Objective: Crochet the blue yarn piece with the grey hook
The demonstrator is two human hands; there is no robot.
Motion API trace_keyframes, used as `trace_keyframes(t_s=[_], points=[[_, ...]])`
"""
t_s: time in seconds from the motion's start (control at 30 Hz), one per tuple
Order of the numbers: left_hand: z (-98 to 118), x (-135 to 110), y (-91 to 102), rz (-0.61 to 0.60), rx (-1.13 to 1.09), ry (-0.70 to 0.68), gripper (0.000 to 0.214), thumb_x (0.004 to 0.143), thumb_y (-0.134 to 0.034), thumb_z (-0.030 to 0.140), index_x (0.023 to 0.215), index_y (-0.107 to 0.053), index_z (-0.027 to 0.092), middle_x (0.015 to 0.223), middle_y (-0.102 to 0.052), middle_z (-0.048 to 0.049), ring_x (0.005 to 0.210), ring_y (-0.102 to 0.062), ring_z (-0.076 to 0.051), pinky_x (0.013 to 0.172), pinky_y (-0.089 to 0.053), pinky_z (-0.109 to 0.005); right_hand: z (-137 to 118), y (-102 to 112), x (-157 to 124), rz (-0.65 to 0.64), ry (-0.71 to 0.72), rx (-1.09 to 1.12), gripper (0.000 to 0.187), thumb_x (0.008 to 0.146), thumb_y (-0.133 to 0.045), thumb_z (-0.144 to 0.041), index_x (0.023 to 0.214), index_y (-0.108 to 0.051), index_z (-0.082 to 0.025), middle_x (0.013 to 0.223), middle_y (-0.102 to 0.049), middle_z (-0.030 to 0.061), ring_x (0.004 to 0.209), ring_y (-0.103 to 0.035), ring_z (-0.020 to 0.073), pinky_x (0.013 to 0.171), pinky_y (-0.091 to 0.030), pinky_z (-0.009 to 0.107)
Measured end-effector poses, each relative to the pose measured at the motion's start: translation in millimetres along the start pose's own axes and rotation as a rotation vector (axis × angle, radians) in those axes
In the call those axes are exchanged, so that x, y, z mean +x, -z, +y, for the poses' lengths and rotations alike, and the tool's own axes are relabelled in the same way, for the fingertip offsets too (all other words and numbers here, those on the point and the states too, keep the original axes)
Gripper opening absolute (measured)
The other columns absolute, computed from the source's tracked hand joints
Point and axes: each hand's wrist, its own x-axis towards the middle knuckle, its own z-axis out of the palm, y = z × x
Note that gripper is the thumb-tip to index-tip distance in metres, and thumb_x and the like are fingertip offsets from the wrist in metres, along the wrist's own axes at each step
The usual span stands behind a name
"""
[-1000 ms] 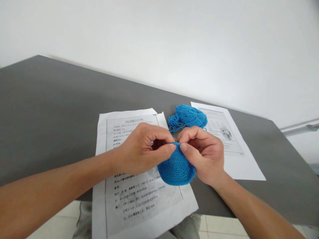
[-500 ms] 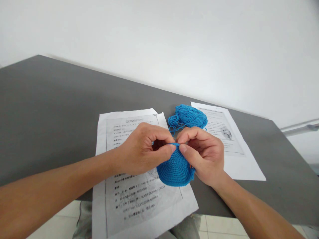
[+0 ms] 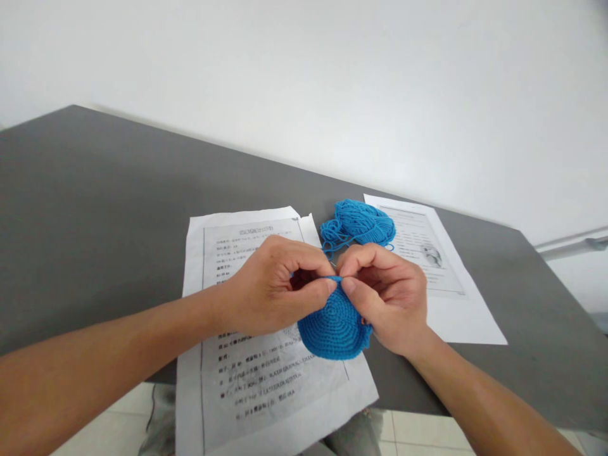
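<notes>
A round blue crocheted piece (image 3: 335,326) hangs between both hands above a printed sheet (image 3: 247,373). My left hand (image 3: 270,288) pinches its top edge with thumb and forefinger, fingers curled. My right hand (image 3: 387,294) is closed at the same top edge, thumb pressed against the piece; a thin crochet hook seems to be in its fingers but is mostly hidden. A strand of yarn runs up from the hands to a ball of blue yarn (image 3: 358,225) lying just behind them.
A dark grey table (image 3: 95,202) carries both sheets; the second printed sheet (image 3: 441,285) lies at the right under the yarn ball's edge. The near sheet overhangs the table's front edge. A white wall stands behind, tiled floor shows below.
The crocheted piece has sunk slightly lower between the hands and the fingertips have shifted a little at its top edge. The arms have stayed in place.
</notes>
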Motion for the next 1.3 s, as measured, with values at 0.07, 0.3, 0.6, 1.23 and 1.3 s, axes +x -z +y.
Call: trace_keyframes(t_s=[0.07, 0.3, 0.6, 1.23, 1.3], points=[[0.5, -0.2, 0.1, 0.006, 0.001, 0.001, 0.025, 0.089, -0.06, 0.014, 0.064, -0.063, 0.015, 0.057, -0.053, 0.0039, 0.053, -0.046, -0.007, 0.051, -0.036, -0.02, 0.3, 0.1, 0.1, -0.002, 0.002, 0.0, 0.008, 0.077, -0.074, -0.018, 0.074, -0.068, -0.023, 0.065, -0.064, -0.0015, 0.054, -0.055, 0.0121, 0.044, -0.042, 0.024], [0.8, -0.3, 0.7, 0.011, 0.001, 0.011, 0.025, 0.09, -0.06, 0.015, 0.065, -0.064, 0.015, 0.057, -0.053, 0.0037, 0.053, -0.045, -0.007, 0.051, -0.035, -0.021, 2.2, 1.4, -0.9, -0.016, 0.007, 0.011, 0.009, 0.077, -0.077, -0.018, 0.08, -0.07, -0.023, 0.068, -0.067, -0.0014, 0.052, -0.054, 0.0107, 0.042, -0.043, 0.022], [2.0, 0.3, 1.6, -0.015, 0.006, 0.025, 0.025, 0.089, -0.06, 0.015, 0.065, -0.065, 0.014, 0.057, -0.054, 0.0027, 0.053, -0.046, -0.008, 0.05, -0.035, -0.02, 0.0, -0.4, 0.0, 0.0, 0.023, -0.018, 0.008, 0.077, -0.074, -0.018, 0.073, -0.069, -0.023, 0.065, -0.066, -0.0017, 0.052, -0.056, 0.0115, 0.043, -0.042, 0.024], [0.3, -0.4, -0.2, 0.049, 0.018, -0.035, 0.024, 0.088, -0.061, 0.012, 0.064, -0.064, 0.014, 0.057, -0.053, 0.0043, 0.052, -0.045, -0.006, 0.05, -0.035, -0.017, 0.9, -3.0, -0.9, 0.042, 0.024, 0.006, 0.008, 0.077, -0.071, -0.018, 0.072, -0.067, -0.023, 0.064, -0.063, -0.0024, 0.052, -0.053, 0.0114, 0.041, -0.039, 0.022], [-0.2, -0.5, -0.2, 0.048, 0.022, -0.034, 0.024, 0.088, -0.06, 0.012, 0.064, -0.064, 0.014, 0.057, -0.053, 0.0044, 0.053, -0.045, -0.006, 0.05, -0.035, -0.018, 0.9, -2.9, -0.9, 0.035, 0.018, 0.01, 0.008, 0.078, -0.071, -0.017, 0.073, -0.067, -0.023, 0.063, -0.062, -0.0027, 0.051, -0.052, 0.011, 0.04, -0.038, 0.022]])
